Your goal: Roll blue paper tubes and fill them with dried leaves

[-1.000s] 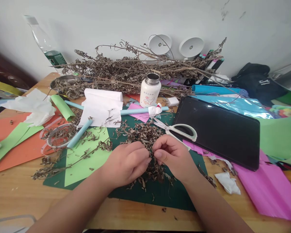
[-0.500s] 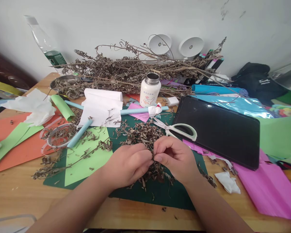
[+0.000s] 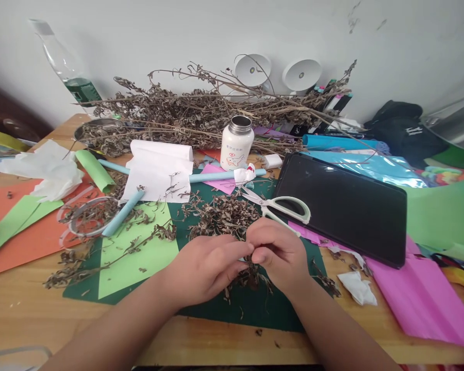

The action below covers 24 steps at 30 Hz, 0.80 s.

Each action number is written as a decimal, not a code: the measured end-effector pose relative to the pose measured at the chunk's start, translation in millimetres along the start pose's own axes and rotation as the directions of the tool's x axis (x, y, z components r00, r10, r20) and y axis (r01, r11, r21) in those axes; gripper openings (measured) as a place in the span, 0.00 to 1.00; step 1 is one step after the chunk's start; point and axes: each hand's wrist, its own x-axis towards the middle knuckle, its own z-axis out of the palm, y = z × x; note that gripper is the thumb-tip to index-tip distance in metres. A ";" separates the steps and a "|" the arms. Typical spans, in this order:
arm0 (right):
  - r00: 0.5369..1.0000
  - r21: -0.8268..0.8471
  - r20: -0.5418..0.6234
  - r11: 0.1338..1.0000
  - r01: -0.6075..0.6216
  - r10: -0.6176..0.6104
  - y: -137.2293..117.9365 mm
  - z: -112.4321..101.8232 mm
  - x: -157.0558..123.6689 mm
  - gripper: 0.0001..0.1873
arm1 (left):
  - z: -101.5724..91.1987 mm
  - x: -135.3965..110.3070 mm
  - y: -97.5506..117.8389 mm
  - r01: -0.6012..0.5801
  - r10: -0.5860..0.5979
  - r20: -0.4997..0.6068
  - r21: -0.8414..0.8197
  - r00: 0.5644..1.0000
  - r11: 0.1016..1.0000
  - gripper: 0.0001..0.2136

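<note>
My left hand (image 3: 204,268) and my right hand (image 3: 280,252) meet over a pile of dried brown leaves (image 3: 224,214). Fingers and thumbs of both are pinched, their tips almost touching, on a bit of dried leaves mostly hidden by the fingers. Under the pile lies a dark green cutting mat (image 3: 270,314). Open-bladed scissors (image 3: 286,206) with pale handles rest just beyond my right hand. A dried sprig (image 3: 133,247) lies across light green paper (image 3: 116,275), left of my left hand.
Behind stand a lidless white bottle (image 3: 237,144) and a heap of dried branches (image 3: 185,111). A black tablet (image 3: 344,206) lies right, near pink paper (image 3: 421,309) and a small white packet (image 3: 358,288). Left are a tape roll (image 3: 71,221), orange paper (image 3: 19,242) and crumpled tissue (image 3: 50,167).
My fingertips have drawn slightly upward and changed their pinch, with the left fingers straighter. The whole view has shifted a little, so the table's things appear slightly further left.
</note>
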 end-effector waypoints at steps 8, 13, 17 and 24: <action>0.997 -0.123 0.056 0.990 0.068 -0.061 -7.8 -5.4 1.6 0.07 | 4.3 -8.9 -7.4 0.108 -0.109 -0.132 -0.019 0.985 0.994 0.10; 0.999 -0.160 0.041 0.987 -0.002 0.008 -6.6 -0.3 2.1 0.05 | 4.4 -6.0 -7.5 0.108 -0.105 -0.107 0.024 0.989 0.994 0.08; 0.991 -0.111 0.024 0.985 -0.129 0.132 -3.9 1.8 0.7 0.05 | 2.0 -2.6 -6.6 0.143 -0.140 -0.077 0.035 0.987 0.989 0.05; 0.996 -0.251 0.084 0.968 0.021 0.001 -6.3 -3.3 3.6 0.03 | 1.8 -3.7 -8.2 0.088 -0.085 -0.109 0.020 0.990 0.996 0.07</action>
